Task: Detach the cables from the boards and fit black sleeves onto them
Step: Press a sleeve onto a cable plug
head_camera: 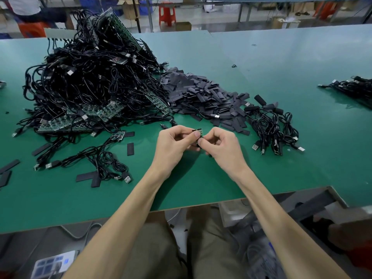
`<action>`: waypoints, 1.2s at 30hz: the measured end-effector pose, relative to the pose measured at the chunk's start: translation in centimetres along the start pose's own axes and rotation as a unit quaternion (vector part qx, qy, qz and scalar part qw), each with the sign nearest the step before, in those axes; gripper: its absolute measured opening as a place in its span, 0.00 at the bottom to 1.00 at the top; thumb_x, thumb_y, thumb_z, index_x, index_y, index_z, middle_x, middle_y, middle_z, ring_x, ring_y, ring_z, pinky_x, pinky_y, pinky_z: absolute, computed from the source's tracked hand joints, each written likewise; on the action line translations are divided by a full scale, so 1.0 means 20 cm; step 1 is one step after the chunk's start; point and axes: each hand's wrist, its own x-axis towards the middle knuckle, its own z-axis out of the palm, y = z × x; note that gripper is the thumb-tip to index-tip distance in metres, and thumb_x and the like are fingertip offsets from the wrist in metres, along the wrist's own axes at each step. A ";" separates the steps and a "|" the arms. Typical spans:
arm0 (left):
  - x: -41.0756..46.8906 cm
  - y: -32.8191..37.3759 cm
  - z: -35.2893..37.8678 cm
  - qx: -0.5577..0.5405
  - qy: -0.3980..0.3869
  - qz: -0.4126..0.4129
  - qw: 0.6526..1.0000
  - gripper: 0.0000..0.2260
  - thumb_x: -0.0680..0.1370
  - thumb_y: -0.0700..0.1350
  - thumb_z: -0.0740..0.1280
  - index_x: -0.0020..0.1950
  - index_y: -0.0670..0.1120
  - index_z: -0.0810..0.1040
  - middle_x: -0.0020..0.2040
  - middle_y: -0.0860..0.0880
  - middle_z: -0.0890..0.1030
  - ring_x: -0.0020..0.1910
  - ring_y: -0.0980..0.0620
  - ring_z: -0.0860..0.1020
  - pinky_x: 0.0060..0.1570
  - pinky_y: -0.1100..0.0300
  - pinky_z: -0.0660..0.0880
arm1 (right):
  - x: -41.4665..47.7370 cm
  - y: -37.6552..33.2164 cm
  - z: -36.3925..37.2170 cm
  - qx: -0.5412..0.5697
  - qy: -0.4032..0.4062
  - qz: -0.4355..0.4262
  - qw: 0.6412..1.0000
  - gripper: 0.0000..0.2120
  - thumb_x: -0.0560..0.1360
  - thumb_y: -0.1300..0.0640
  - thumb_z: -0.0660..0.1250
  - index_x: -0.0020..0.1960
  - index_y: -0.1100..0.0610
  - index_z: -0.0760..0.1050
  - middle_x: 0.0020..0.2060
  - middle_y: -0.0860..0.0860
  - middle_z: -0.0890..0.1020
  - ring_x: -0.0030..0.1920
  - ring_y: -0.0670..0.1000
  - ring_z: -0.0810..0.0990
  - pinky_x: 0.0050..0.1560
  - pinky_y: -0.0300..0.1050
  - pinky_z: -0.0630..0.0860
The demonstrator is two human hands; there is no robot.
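Desk: a wide green desk (261, 168) fills most of the view; far behind it is a workshop floor with a red stool (167, 14).
Small board: a tiny green small board (200, 133) is held up over the desk, near the middle, right between both hands.
Left hand: the left hand (173, 146) pinches the left side of the board, with its thumb on top and the other fingers (181, 130) curled in.
Right hand: the right hand (221, 146) pinches the lower right side, all fingers curled tight.
Black bit: something black peeks out under the board; it is too hidden to tell what it is.
Big pile: a big pile (90, 83) of black cables and green boards sits far left, well apart from the hands.
Black sleeves: a heap of black sleeves (201, 97) lies just behind the hands.
Cable bunch: a cable bunch (271, 127) lies to the right of the hands, next to the sleeves.
Loose sleeve: one loose sleeve (130, 149) lies flat to the left of the hands.
Room: green desk top shows in front of the hands down to the near edge, and far off to the right too.
Edge: the near edge runs across just above the person's lap.
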 end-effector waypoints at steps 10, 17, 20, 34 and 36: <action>-0.01 0.00 -0.01 0.005 0.006 0.017 1.000 0.04 0.77 0.39 0.75 0.46 0.39 0.84 0.38 0.44 0.86 0.36 0.51 0.84 0.38 0.65 0.79 | 0.00 0.01 0.01 0.020 -0.002 0.002 1.000 0.12 0.75 0.61 0.75 0.37 0.55 0.76 0.28 0.48 0.80 0.30 0.47 0.77 0.35 0.45 0.74; -0.02 0.00 0.00 0.021 0.009 0.038 0.999 0.05 0.77 0.39 0.75 0.47 0.36 0.83 0.39 0.45 0.86 0.37 0.53 0.83 0.40 0.63 0.80 | 0.00 0.02 0.00 0.045 -0.006 -0.004 0.999 0.11 0.75 0.59 0.75 0.37 0.55 0.75 0.29 0.51 0.81 0.31 0.50 0.78 0.35 0.47 0.75; -0.01 0.00 -0.01 0.029 0.013 0.046 0.998 0.05 0.77 0.39 0.75 0.47 0.38 0.83 0.39 0.45 0.86 0.38 0.52 0.84 0.40 0.60 0.81 | 0.00 0.02 0.00 0.051 -0.007 -0.002 0.999 0.12 0.75 0.59 0.75 0.37 0.53 0.75 0.30 0.52 0.82 0.31 0.50 0.78 0.34 0.46 0.75; -0.02 0.02 -0.01 0.045 0.036 0.070 0.996 0.04 0.75 0.40 0.77 0.44 0.44 0.84 0.40 0.46 0.85 0.40 0.48 0.82 0.44 0.52 0.81 | -0.01 0.00 0.02 0.026 0.015 -0.064 0.997 0.04 0.75 0.61 0.76 0.45 0.56 0.81 0.37 0.46 0.84 0.29 0.41 0.75 0.31 0.32 0.67; -0.02 0.02 -0.01 0.050 0.038 0.066 0.996 0.04 0.75 0.41 0.77 0.44 0.44 0.83 0.40 0.46 0.85 0.39 0.48 0.82 0.44 0.49 0.81 | -0.01 0.00 0.02 0.022 0.008 -0.066 0.998 0.05 0.75 0.60 0.76 0.45 0.55 0.81 0.37 0.45 0.84 0.31 0.40 0.76 0.31 0.32 0.67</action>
